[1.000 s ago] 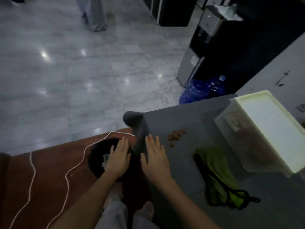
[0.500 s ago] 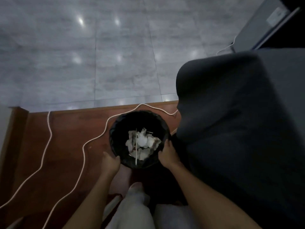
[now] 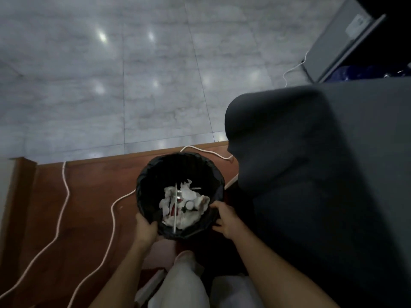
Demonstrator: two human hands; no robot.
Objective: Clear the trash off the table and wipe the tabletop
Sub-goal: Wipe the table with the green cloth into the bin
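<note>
Trash bin (image 3: pixel 155 174), black-lined, holds crumpled white paper (image 3: pixel 186 205), both hands gripping.

Glossy grey marble floor (image 3: pixel 111 85) catching ceiling lights — reddish wooden platform (image 3: pixel 89 207) below, dim room.

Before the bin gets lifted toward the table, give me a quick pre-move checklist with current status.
1. Left hand gripping the bin rim: ok.
2. Right hand gripping the opposite rim: ok.
3. Room left in the bin above the paper scraps: ok.
4. White cable clear of the bin: not ok, it runs right alongside.
5. Table corner clear of the lift path: cannot tell, it sits close on the right.
6. Crumbs left on the tabletop: cannot tell, out of view.
</note>
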